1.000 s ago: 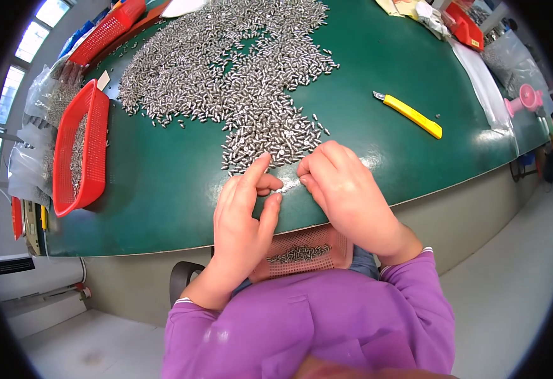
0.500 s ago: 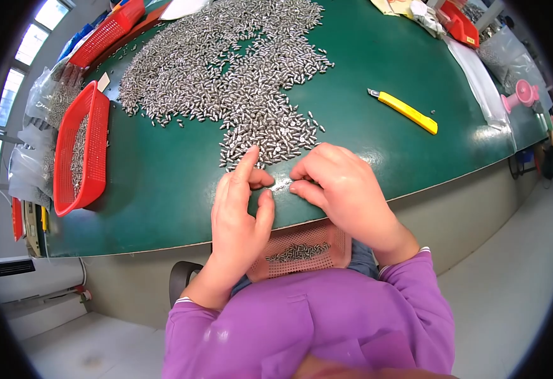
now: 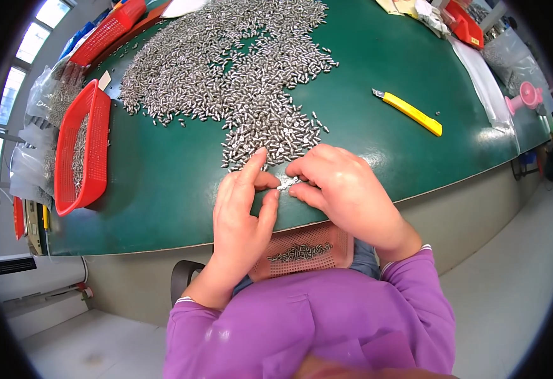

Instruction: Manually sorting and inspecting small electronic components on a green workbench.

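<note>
A small cluster of shiny metal parts [image 3: 287, 183] lies between my fingertips near the table's front edge. My left hand [image 3: 243, 205] closes its thumb and a bent finger on the cluster's left end, while its forefinger points up toward the pile. From the other side, my right hand [image 3: 339, 180] pinches the right end between thumb and fingers. The parts' exact shape is too small to tell. Just beyond my fingers spreads a large pile of small bullet-shaped metal pieces [image 3: 264, 120]. Below the edge, a pink mesh basket [image 3: 339, 247] on my lap holds more such pieces.
On the green table [image 3: 390, 164] a yellow utility knife [image 3: 412, 115] lies to the right. A red mesh basket [image 3: 100, 158] with metal pieces stands at the left, beside clear plastic bags [image 3: 33, 151]. Far right are a red bin [image 3: 466, 25] and a pink spool-like object [image 3: 529, 96].
My fingertips have drawn closer together around the small metal parts, the left thumb and finger moving slightly right. The parts now sit bunched between both hands.
</note>
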{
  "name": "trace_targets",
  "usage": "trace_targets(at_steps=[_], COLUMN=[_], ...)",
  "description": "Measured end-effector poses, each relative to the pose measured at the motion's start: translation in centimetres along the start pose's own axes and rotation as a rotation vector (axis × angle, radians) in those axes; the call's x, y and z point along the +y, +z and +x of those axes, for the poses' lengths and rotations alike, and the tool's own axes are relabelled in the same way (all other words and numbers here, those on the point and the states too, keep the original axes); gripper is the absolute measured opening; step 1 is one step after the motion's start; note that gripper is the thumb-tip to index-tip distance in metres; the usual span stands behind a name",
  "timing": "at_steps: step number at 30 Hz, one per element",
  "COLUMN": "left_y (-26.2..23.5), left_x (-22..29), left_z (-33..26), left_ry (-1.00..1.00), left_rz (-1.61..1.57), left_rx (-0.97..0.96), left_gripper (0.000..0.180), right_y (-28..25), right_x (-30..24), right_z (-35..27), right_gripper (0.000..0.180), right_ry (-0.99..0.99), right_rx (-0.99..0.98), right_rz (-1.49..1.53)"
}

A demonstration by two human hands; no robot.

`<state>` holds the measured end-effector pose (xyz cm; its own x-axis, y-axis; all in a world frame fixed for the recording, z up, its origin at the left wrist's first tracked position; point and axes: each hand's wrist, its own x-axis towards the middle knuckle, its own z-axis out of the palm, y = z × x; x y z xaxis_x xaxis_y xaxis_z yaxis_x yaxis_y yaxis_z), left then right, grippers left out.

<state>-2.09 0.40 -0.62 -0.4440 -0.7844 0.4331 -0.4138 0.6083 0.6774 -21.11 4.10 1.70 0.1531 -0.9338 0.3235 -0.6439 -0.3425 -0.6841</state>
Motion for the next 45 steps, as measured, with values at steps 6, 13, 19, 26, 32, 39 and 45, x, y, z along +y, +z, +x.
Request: trace_targets(at_steps=[6,13,19,26,32,39,45], left_y=[-0.2,-3.2,-2.9,-2.4,-2.0,-4.2,-3.4], left_x=[-0.2,1.4,0.6,-1.9,-2.0,-2.3,-9.2], left_z=[-0.4,-1.8,-0.9,0.3,-1.4,-7.5,-14.6], left_ry=[-0.002,0.066,-0.028,-0.064,0.209,0.627,0.207], left_rz=[-0.031,-0.153,-0.032,0.204,-0.078,-0.120,0.068], left_rx=[-0.042,-0.360,-0.065,0.096,0.191,-0.011,0.113], left_gripper=[0.063,0.062,0.060,0.057,0.039,0.013,0.020], right_y=[0.6,-0.9,-1.6,-0.1,-0.4,1.7,7.4], right_x=[-0.3,-1.4,-0.7,1.7,1.6,2.0,7.2], right_z=[-0.5,-3.5,-1.4,-0.3,-1.2,-11.6,-18.4], right_gripper=[0.013,0.018,0.023,0.033,0.038,0.027,0.063], right_ry=[-0.027,-0.088,-0.049,0.053,-0.289,-0.745,0.327], right_rx=[-0.011,-0.188,0.157,0.496,0.609,0.360,0.447], right_rz=[-0.013,0.059,-0.089,-0.217,-0.147,-0.109,0.090])
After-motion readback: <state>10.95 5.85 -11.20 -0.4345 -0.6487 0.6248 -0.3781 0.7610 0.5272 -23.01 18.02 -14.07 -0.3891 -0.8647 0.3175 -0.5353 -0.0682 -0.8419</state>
